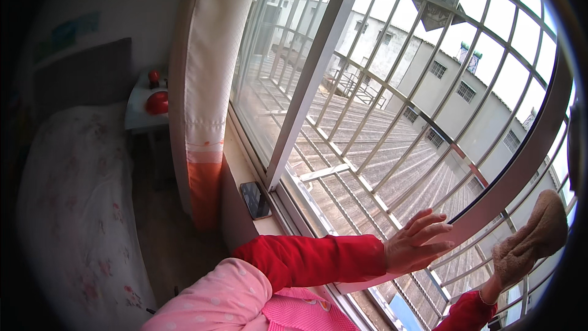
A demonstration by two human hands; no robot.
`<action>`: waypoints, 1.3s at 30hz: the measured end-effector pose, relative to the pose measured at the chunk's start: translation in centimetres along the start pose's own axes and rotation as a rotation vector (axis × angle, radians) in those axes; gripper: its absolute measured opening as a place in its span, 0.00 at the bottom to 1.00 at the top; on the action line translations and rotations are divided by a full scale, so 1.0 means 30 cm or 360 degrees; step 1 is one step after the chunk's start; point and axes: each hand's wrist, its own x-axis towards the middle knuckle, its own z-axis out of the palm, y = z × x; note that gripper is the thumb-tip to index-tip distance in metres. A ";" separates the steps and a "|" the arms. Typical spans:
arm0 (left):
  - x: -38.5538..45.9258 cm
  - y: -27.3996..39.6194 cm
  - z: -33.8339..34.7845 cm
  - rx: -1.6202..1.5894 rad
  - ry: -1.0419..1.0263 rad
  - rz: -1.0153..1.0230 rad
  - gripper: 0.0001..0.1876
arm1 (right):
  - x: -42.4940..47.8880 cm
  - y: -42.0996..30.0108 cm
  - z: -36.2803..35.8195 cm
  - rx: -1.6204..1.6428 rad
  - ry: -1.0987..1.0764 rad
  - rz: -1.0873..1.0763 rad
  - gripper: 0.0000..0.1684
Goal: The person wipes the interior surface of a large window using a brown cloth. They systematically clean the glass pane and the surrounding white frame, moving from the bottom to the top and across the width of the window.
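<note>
My left hand (415,246), in a red sleeve, reaches across to the frame of a sliding window sash (510,193). Its fingers are spread, and nothing is held in them. At the far right my right hand is wrapped in a brown fluffy cloth (528,239), which covers its fingers; only the wrist shows below. The cloth is near the window glass, in front of metal bars; whether it touches the glass is unclear. Metal security bars (409,101) stand outside the window.
A smartphone (255,200) lies on the windowsill. A white and orange curtain (206,101) hangs at the left of the window. Beyond it are a bed with a floral cover (87,193) and a small table (138,105) with red objects. The upright sash frame (317,73) crosses the opening.
</note>
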 end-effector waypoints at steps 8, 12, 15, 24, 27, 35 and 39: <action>0.136 -0.057 -0.141 -0.0121 0.0301 0.0294 0.24 | 0.187 -0.280 -0.118 -0.1467 0.0372 -0.0724 0.31; 0.227 -0.116 -0.264 -0.0142 0.0328 0.0349 0.22 | 0.334 -0.480 0.002 -0.1863 0.0510 -0.0962 0.33; 0.295 -0.183 -0.309 -0.0545 0.0133 0.0097 0.25 | 0.335 -0.632 0.210 -0.1700 0.0596 -0.1005 0.41; 0.327 -0.241 -0.333 -0.0558 -0.0325 -0.0283 0.42 | 0.047 -0.712 0.322 -0.0524 -0.0331 -0.0511 0.36; 0.245 -0.254 -0.301 -0.0234 -0.0444 -0.0379 0.49 | 0.013 -0.697 0.265 -0.0826 -0.0160 -0.0494 0.36; 0.141 -0.304 -0.234 0.0642 -0.0471 0.0172 0.44 | -0.009 -0.569 0.086 -0.1090 0.0785 -0.0258 0.33; 0.163 -0.381 -0.295 0.0653 -0.0459 0.0284 0.34 | -0.003 -0.468 0.194 -0.0580 0.0917 -0.0066 0.44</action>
